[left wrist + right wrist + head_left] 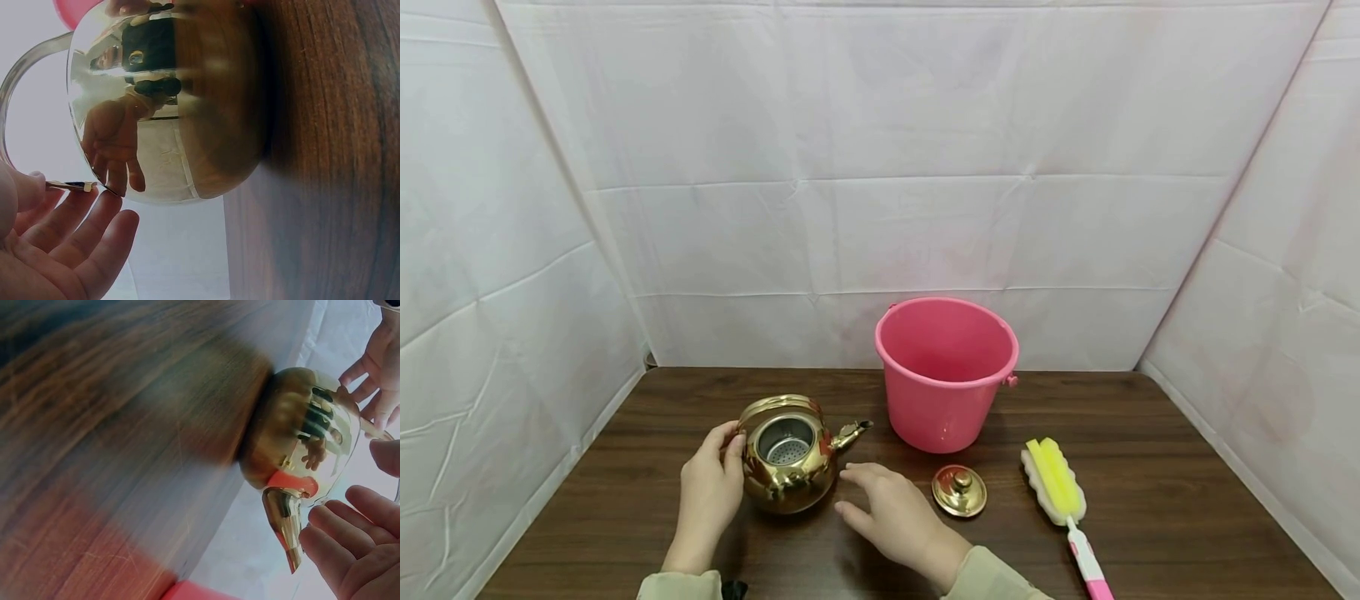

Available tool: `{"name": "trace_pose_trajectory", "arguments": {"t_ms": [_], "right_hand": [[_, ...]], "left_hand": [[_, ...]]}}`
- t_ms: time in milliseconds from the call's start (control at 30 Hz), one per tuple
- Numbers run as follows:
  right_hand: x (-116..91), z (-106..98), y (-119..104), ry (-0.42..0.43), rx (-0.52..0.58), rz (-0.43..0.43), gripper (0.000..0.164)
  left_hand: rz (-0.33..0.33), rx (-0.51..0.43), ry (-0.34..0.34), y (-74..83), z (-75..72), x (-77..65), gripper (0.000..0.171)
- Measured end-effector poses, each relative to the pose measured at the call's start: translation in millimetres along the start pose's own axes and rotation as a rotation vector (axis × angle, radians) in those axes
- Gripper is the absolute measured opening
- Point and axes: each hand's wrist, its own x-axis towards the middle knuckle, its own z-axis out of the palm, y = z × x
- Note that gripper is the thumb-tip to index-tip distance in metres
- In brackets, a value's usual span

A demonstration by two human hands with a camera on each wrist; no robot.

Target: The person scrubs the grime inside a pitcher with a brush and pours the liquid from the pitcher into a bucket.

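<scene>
A shiny gold teapot (786,490) stands lidless on the wooden table, a perforated metal strainer visible in its mouth. Its arched handle (781,403) is up and its spout (850,433) points right. On the left side, my left hand (709,492) pinches the foot of the handle between thumb and fingers, as the left wrist view shows up close. My right hand (901,518) hovers just right of the teapot, below the spout in the head view, fingers extended and holding nothing. The gold lid (958,493), knob up, lies on the table beyond that hand.
A pink bucket (942,417) stands behind the lid. To the right lies a brush (1056,483) with a yellow and white sponge head and a white and pink handle. White cloth walls (880,233) enclose the table (1150,467) at the back and sides.
</scene>
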Motion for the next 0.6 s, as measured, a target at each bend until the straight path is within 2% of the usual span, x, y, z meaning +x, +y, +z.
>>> {"name": "trace_pose_trajectory", "arguments": {"t_ms": [600], "right_hand": [[7.8, 4.2, -9.1, 0.003, -0.001, -0.030, 0.034]], "left_hand": [[-0.002, 0.002, 0.001, -2.4, 0.1, -0.6, 0.028]]}}
